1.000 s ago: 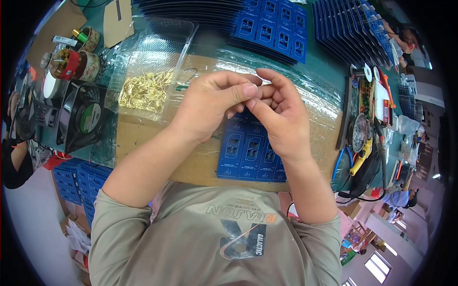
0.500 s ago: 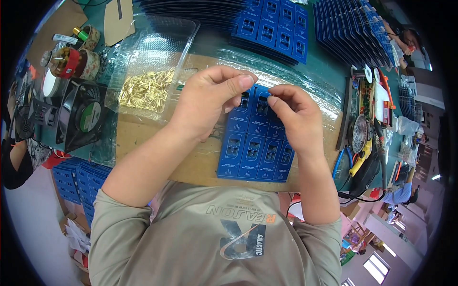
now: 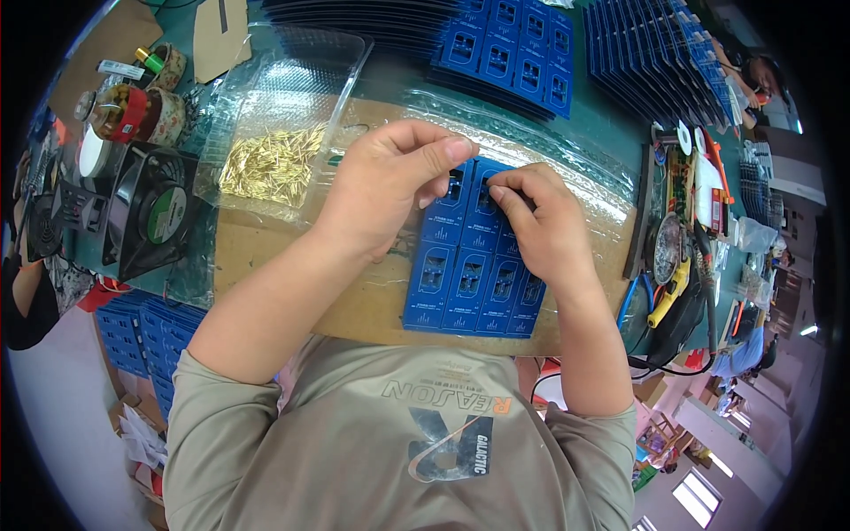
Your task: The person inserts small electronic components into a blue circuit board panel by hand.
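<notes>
A blue circuit board panel (image 3: 443, 232), divided into several small boards with cutouts, lies on a brown board (image 3: 266, 279) before me. My left hand (image 3: 394, 181) is closed over the panel's far left corner, thumb and forefinger pinched together. Whatever sits between those fingertips is too small to make out. My right hand (image 3: 544, 221) is closed in a pinch too, its fingertips at a cutout in the panel's far row. I cannot see what it holds there. Left of my left hand, thin gold-coloured pins (image 3: 273, 168) lie heaped in a clear plastic tray (image 3: 354, 66).
Stacks of blue panels (image 3: 500, 57) stand at the back, with another upright row (image 3: 655, 62) at the far right. A black fan (image 3: 155, 212) and a lidded jar (image 3: 124, 113) are at left. A yellow-handled tool (image 3: 670, 295) lies at right among cables.
My right hand has shifted slightly left and nearer to me, bringing its fingertips down to the cutout. The left hand has barely moved, and the panel stays in place.
</notes>
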A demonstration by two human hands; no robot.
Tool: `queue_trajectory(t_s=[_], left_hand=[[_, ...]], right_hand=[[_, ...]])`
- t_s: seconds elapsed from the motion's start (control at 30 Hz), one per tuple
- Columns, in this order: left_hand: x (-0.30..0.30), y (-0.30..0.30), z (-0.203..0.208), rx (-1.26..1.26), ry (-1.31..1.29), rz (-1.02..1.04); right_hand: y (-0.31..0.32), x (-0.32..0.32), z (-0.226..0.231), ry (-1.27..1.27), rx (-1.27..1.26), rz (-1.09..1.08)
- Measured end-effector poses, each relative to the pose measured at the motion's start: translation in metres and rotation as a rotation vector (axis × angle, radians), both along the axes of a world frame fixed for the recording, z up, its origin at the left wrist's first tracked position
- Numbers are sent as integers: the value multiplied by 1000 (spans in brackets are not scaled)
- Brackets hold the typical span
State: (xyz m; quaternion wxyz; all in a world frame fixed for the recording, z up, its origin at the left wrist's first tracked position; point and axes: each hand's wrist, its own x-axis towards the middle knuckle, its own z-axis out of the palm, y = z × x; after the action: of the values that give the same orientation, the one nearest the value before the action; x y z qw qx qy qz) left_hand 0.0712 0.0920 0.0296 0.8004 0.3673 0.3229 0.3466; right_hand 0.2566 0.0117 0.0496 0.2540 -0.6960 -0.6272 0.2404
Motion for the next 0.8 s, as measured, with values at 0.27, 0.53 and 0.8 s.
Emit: queue_trajectory(t_s=[0.27, 0.53, 0.8], left_hand=[[-1, 0, 0, 6, 13, -3], [0, -1, 0, 0, 18, -6], [0, -3, 0, 3, 44, -6]], right_hand=[[0, -4, 0, -25, 3, -39], [-3, -7, 4, -90, 18, -9], [-1, -25, 19, 341, -53, -190]])
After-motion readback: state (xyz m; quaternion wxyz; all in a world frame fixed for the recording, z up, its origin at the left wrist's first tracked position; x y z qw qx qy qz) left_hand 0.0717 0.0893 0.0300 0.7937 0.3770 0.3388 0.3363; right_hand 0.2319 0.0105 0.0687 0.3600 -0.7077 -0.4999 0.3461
